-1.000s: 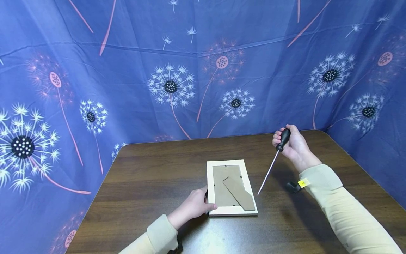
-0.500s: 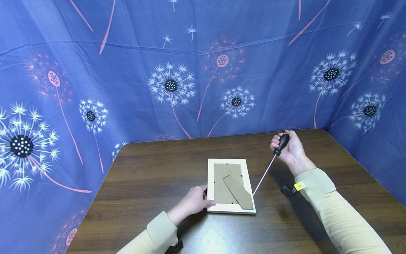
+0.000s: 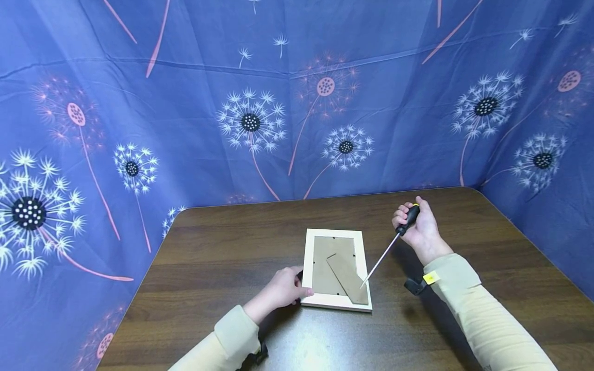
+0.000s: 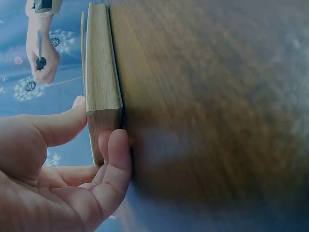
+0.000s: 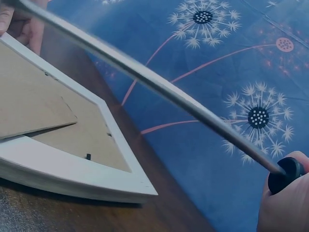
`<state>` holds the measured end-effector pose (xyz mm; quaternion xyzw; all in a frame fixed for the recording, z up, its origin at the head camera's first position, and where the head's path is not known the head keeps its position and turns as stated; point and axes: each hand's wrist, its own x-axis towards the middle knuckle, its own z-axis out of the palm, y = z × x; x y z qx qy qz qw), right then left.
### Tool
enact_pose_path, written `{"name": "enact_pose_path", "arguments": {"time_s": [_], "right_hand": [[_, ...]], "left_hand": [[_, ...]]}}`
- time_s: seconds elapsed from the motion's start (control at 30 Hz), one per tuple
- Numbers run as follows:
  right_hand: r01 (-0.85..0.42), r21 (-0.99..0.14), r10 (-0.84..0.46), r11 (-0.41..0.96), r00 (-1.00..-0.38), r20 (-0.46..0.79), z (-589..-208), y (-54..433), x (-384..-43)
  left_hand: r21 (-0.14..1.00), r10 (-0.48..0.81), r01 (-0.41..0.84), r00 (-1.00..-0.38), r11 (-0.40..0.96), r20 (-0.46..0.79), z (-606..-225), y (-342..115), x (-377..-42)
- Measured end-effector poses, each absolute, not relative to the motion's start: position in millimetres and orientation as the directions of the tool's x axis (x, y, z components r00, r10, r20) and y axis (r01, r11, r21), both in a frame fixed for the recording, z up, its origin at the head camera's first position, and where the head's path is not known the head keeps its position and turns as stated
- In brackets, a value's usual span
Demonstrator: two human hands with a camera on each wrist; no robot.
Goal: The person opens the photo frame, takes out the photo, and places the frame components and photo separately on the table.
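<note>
Blue dandelion cloth (image 3: 185,103) fills the back of my head view, and the brown table (image 3: 223,263) runs up to it. The picture frame (image 3: 332,300), white and back side up, lies about midway between the table's left and right edges, well short of the far one, its tan backing panel (image 3: 324,278) facing up. My screwdriver (image 5: 145,74) slants down from towards the table's far right corner, tip over the frame. My right hand (image 3: 423,229) has its fingers clamped round the black handle (image 3: 408,220); my left hand (image 3: 282,287) grips the frame by its near left corner, thumb on top, fingers curled against the side. The stand leg (image 3: 349,273) sits slightly proud of the panel beneath the tip; whether they touch, I can't tell. Smallest are the black tabs (image 5: 88,156) spaced round the panel's edge. What worries me: a hard push at that slant might send the tip skidding towards my left thumb or scoring the panel, levering under the leg could crack it, and the frame, held at one corner, could swivel under an off-centre push.
</note>
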<state>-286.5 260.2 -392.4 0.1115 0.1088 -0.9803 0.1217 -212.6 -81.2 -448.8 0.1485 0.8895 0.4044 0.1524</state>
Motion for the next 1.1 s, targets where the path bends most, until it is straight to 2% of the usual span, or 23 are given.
{"name": "enact_pose_path", "arguments": {"time_s": [0.13, 0.57, 0.87, 1.1], "right_hand": [[0.291, -0.184, -0.236, -0.939, -0.933, -0.270, -396.1, 256.9, -287.2], [0.354, -0.294, -0.262, -0.888, -0.914, -0.310, -401.2, 254.0, -290.8], [0.306, -0.242, -0.219, -0.921, -0.919, -0.328, -402.7, 255.0, -290.1], [0.191, -0.221, -0.119, -0.956, -0.946, -0.302, -403.7, 243.3, -285.5]], "left_hand": [[0.767, 0.382, 0.133, -0.911, 0.627, -0.154, -448.1, -82.2, -215.2], [0.766, 0.364, 0.126, -0.920, 0.630, -0.148, -451.0, -87.2, -216.9], [0.685, 0.376, 0.232, -0.924, 0.691, -0.066, -449.3, -86.3, -205.7], [0.665, 0.357, 0.231, -0.932, 0.710, -0.057, -449.6, -83.5, -202.7]]}}
